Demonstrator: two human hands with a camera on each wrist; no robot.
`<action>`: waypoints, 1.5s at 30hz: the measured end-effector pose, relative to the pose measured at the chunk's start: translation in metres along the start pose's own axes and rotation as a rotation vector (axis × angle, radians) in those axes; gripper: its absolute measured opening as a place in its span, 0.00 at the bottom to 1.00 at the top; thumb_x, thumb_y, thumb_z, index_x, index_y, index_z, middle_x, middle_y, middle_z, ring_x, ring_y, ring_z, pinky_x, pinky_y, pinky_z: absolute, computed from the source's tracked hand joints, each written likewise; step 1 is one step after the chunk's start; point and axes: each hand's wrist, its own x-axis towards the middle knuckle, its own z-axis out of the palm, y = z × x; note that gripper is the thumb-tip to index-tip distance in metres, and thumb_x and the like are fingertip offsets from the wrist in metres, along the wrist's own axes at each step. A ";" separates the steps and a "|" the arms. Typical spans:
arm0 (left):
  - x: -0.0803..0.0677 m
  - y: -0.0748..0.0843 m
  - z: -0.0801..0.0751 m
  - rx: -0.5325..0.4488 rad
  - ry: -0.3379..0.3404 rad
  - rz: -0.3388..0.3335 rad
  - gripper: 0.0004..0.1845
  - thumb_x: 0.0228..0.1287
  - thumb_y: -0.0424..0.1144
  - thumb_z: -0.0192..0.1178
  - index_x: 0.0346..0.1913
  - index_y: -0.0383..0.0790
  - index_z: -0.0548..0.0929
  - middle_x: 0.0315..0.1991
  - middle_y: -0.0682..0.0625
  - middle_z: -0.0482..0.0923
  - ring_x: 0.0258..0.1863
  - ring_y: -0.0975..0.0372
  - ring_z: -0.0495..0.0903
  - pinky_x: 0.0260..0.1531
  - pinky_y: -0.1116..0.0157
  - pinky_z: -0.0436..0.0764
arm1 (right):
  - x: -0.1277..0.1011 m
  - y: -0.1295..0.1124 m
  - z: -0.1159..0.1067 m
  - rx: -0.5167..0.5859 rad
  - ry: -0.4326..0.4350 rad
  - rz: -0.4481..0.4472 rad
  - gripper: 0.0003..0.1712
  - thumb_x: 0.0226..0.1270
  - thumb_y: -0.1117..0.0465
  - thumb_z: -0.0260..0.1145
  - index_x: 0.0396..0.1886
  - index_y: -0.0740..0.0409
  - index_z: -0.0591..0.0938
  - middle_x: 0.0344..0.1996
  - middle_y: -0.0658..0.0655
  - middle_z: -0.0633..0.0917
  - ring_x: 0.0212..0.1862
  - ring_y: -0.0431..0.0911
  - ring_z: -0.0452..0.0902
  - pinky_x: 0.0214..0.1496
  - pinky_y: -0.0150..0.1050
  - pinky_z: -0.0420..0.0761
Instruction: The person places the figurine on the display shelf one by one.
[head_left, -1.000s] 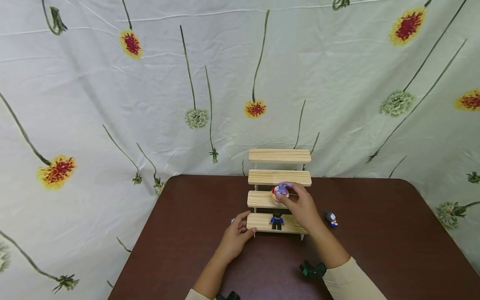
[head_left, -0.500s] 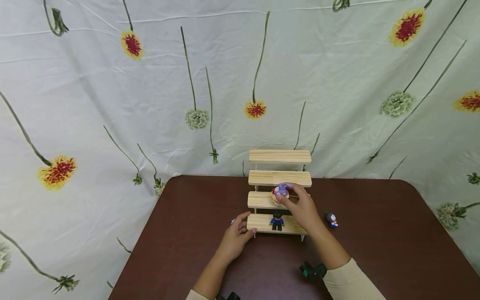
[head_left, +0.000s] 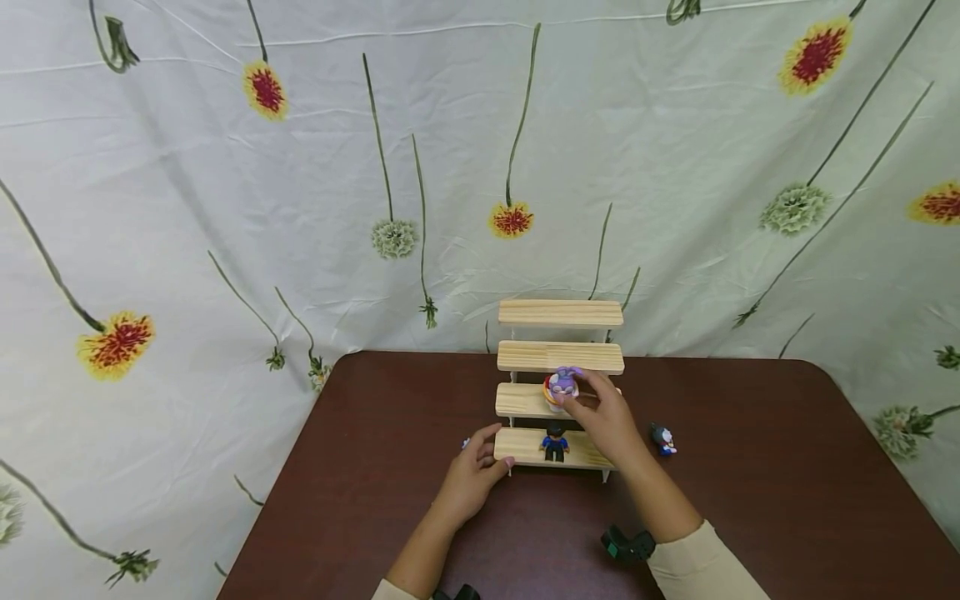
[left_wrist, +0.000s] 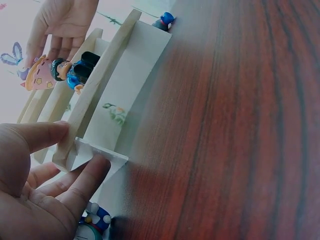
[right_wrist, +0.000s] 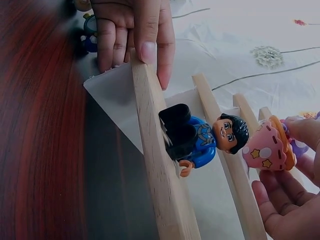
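Note:
A stepped display shelf (head_left: 561,356) with pale wooden planks and clear side supports stands on the table. At its lower left corner, my left hand (head_left: 467,481) holds the end of the lowest plank, thumb on the front edge and fingers by the side support. My right hand (head_left: 604,415) pinches a purple rabbit-eared figure (head_left: 562,382) in a pink cup with yellow stars, at the second plank from the bottom. Whether the cup bears on the plank is hard to tell. A toy man (head_left: 554,442) with black hair and a blue top stands on the lowest plank.
A small dark blue and white figure (head_left: 663,438) lies on the dark red-brown table (head_left: 750,500) right of the shelf. Another blue and white figure (left_wrist: 96,220) is left of it, mostly behind my left hand. A flower-print cloth (head_left: 450,167) hangs behind.
The purple figure has turned slightly in my right hand, so its face shows more towards the front. My left hand stays on the shelf's corner.

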 end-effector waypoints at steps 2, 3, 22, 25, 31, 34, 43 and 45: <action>0.000 0.000 0.000 0.004 0.001 -0.002 0.34 0.69 0.49 0.66 0.74 0.47 0.67 0.59 0.40 0.82 0.57 0.52 0.83 0.53 0.56 0.82 | 0.000 0.001 -0.001 0.024 0.001 0.002 0.29 0.68 0.64 0.70 0.67 0.62 0.75 0.61 0.63 0.76 0.58 0.58 0.80 0.52 0.27 0.82; 0.001 0.000 0.000 0.007 0.002 -0.002 0.34 0.69 0.49 0.66 0.74 0.47 0.67 0.59 0.40 0.82 0.57 0.52 0.83 0.53 0.56 0.82 | 0.000 0.002 -0.001 0.029 0.001 0.005 0.29 0.68 0.65 0.70 0.67 0.62 0.75 0.61 0.63 0.76 0.58 0.58 0.80 0.51 0.26 0.81; 0.001 -0.001 0.000 0.013 0.000 0.011 0.34 0.69 0.48 0.66 0.74 0.44 0.67 0.58 0.40 0.83 0.57 0.52 0.83 0.52 0.57 0.82 | -0.010 0.007 -0.015 0.128 0.044 -0.031 0.26 0.69 0.58 0.70 0.64 0.59 0.77 0.62 0.61 0.81 0.61 0.48 0.79 0.56 0.24 0.79; 0.001 0.000 0.000 0.015 0.000 0.008 0.34 0.69 0.48 0.66 0.74 0.45 0.67 0.58 0.40 0.83 0.57 0.52 0.83 0.52 0.57 0.82 | -0.013 0.007 -0.018 0.132 0.057 -0.019 0.26 0.70 0.58 0.70 0.65 0.60 0.77 0.62 0.62 0.81 0.63 0.54 0.78 0.57 0.23 0.78; 0.001 0.000 0.000 0.012 0.000 0.012 0.34 0.69 0.47 0.65 0.74 0.43 0.67 0.57 0.40 0.83 0.56 0.52 0.83 0.50 0.60 0.82 | -0.018 0.009 -0.023 0.114 0.100 0.006 0.26 0.70 0.57 0.69 0.64 0.60 0.78 0.61 0.63 0.81 0.61 0.46 0.79 0.57 0.20 0.76; 0.001 0.000 0.000 0.011 0.002 0.015 0.34 0.69 0.47 0.65 0.74 0.43 0.67 0.57 0.40 0.83 0.56 0.52 0.83 0.49 0.61 0.82 | -0.022 0.010 -0.026 0.131 0.124 0.002 0.25 0.71 0.59 0.69 0.64 0.62 0.78 0.60 0.65 0.81 0.57 0.39 0.80 0.56 0.21 0.76; 0.002 -0.001 0.001 0.004 0.001 0.010 0.34 0.69 0.47 0.66 0.74 0.44 0.67 0.58 0.40 0.83 0.56 0.52 0.83 0.50 0.60 0.83 | -0.032 0.014 -0.037 0.162 0.197 -0.009 0.23 0.71 0.61 0.69 0.62 0.65 0.79 0.55 0.64 0.83 0.52 0.33 0.80 0.55 0.21 0.77; 0.002 -0.002 0.000 0.007 0.002 0.008 0.34 0.69 0.48 0.65 0.74 0.45 0.67 0.58 0.40 0.83 0.57 0.52 0.83 0.51 0.58 0.83 | -0.034 0.015 -0.040 0.161 0.212 -0.005 0.23 0.71 0.62 0.68 0.62 0.66 0.78 0.54 0.60 0.83 0.52 0.32 0.80 0.55 0.20 0.77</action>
